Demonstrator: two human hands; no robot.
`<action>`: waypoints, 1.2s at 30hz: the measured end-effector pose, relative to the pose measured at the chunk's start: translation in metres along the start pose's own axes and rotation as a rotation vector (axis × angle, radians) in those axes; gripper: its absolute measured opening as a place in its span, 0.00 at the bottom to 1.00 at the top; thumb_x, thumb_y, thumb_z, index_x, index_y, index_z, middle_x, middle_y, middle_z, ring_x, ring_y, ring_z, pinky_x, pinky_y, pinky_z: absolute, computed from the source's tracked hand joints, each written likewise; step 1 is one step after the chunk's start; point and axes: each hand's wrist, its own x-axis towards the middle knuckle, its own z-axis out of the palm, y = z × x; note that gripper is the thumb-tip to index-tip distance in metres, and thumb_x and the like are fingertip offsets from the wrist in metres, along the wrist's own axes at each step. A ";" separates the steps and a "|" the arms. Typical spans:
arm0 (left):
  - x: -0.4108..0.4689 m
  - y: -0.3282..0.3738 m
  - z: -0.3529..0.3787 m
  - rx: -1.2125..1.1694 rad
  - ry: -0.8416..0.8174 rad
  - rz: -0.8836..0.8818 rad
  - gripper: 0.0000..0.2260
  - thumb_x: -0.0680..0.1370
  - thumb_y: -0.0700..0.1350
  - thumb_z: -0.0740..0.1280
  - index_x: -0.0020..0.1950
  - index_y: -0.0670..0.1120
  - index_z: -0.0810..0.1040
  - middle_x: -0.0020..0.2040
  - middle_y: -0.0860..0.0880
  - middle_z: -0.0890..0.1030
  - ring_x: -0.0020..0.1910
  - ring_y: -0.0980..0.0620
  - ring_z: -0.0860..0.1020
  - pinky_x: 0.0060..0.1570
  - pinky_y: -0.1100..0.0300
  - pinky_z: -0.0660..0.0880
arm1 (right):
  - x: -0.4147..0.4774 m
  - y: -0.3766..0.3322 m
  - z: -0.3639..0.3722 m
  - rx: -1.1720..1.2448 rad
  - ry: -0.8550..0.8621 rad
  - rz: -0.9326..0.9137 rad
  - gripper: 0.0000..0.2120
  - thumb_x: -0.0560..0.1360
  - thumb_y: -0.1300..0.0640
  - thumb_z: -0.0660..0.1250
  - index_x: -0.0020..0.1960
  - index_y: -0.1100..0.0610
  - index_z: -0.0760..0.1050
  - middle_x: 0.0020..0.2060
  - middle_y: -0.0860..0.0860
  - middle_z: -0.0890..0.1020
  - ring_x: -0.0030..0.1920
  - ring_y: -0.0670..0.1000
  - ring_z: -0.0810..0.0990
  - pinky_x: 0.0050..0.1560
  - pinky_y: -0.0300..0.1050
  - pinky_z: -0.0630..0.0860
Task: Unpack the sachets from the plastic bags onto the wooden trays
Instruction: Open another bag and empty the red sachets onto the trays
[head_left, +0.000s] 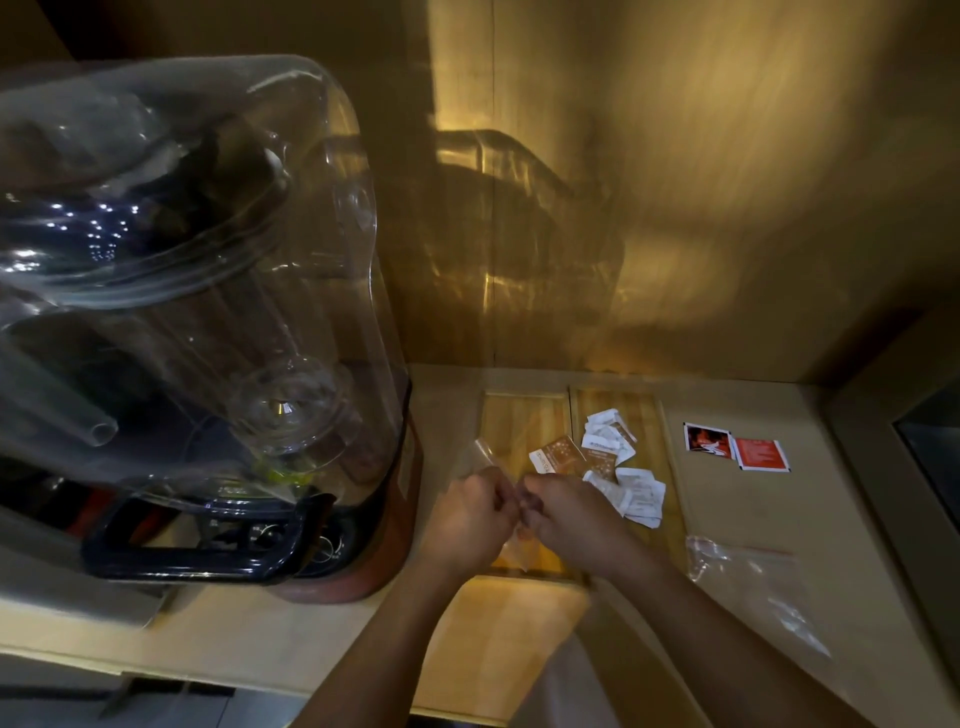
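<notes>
From my remote view both forearms come in from the bottom edge and meet over the near end of the wooden trays. My left hand and right hand are knuckle to knuckle, fingers curled, both pinching a small clear plastic bag between them. One corner of it sticks up left of the hands and another bit hangs below them. I can't tell what is inside it. To the right, a second clear bag with a red zip strip lies flat on the counter, well apart from the hands. Just past the hands, the left tray and right tray sit side by side, touching. A few brown sachets lie across the seam between them. A loose pile of white sachets is on the right tray. Farther right, off the trays, two red sachets lie flat on the counter. At the far left is a blender under a clear cover. Behind it all is a wood wall.
</notes>
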 end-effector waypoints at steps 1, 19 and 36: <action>0.000 -0.001 -0.001 -0.003 0.015 0.002 0.06 0.73 0.45 0.65 0.42 0.44 0.78 0.43 0.44 0.84 0.45 0.43 0.81 0.43 0.54 0.76 | 0.000 0.001 0.000 -0.020 0.020 -0.011 0.08 0.76 0.56 0.59 0.45 0.58 0.75 0.42 0.57 0.82 0.46 0.58 0.80 0.41 0.48 0.71; 0.000 0.002 0.001 0.111 0.145 0.111 0.05 0.75 0.46 0.65 0.42 0.46 0.79 0.40 0.47 0.83 0.41 0.47 0.82 0.42 0.51 0.79 | -0.013 0.008 -0.020 -0.156 0.158 -0.068 0.10 0.76 0.52 0.59 0.49 0.57 0.75 0.47 0.54 0.82 0.49 0.56 0.78 0.40 0.44 0.65; -0.030 0.021 -0.032 -0.005 0.185 0.170 0.14 0.72 0.60 0.65 0.53 0.53 0.76 0.39 0.51 0.80 0.38 0.55 0.79 0.41 0.53 0.80 | 0.006 0.009 -0.038 0.345 0.322 0.271 0.12 0.70 0.60 0.65 0.30 0.65 0.73 0.27 0.55 0.75 0.32 0.51 0.73 0.32 0.42 0.66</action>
